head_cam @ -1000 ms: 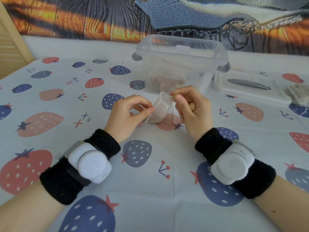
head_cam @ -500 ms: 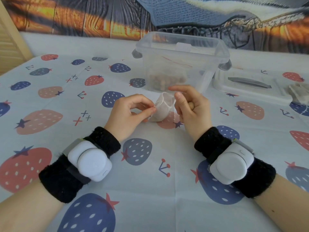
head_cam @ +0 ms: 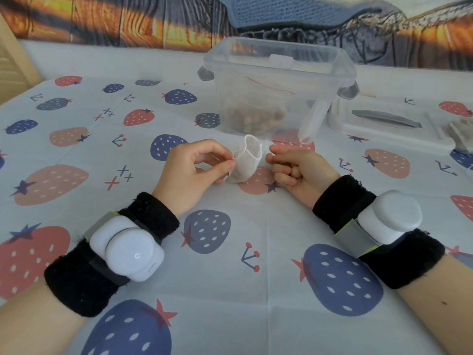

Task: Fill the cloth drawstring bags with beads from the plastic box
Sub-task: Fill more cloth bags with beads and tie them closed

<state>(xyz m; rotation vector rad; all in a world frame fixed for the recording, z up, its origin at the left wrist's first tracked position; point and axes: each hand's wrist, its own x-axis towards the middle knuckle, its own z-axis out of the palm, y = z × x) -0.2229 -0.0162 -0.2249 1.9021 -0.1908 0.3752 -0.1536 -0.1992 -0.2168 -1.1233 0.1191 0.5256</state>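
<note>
- Between both hands, just before the plastic box (head_cam: 277, 90), the cloth drawstring bag (head_cam: 246, 162) stands mouth-up on the table (head_cam: 230, 252).
- Left hand (head_cam: 190, 170) grip pinches its edge.
- Right hand (head_cam: 298, 170) grip pinches the drawstring.
- Beads (head_cam: 256, 119) lie inside the box.

No legible text, brand, number or label was found on any surface in the head view. The plastic box (head_cam: 277, 88) carries a small pale tab (head_cam: 281, 60) on its far wall; whether it bears writing cannot be made out. The tablecloth (head_cam: 230, 252) shows printed signs only: strawberries, small crosses and cherry-like marks, no lettering. The white wrist units (head_cam: 128, 252) are unmarked apart from a small indicator dot. The lid (head_cam: 389, 129) shows no readable marking.
</note>
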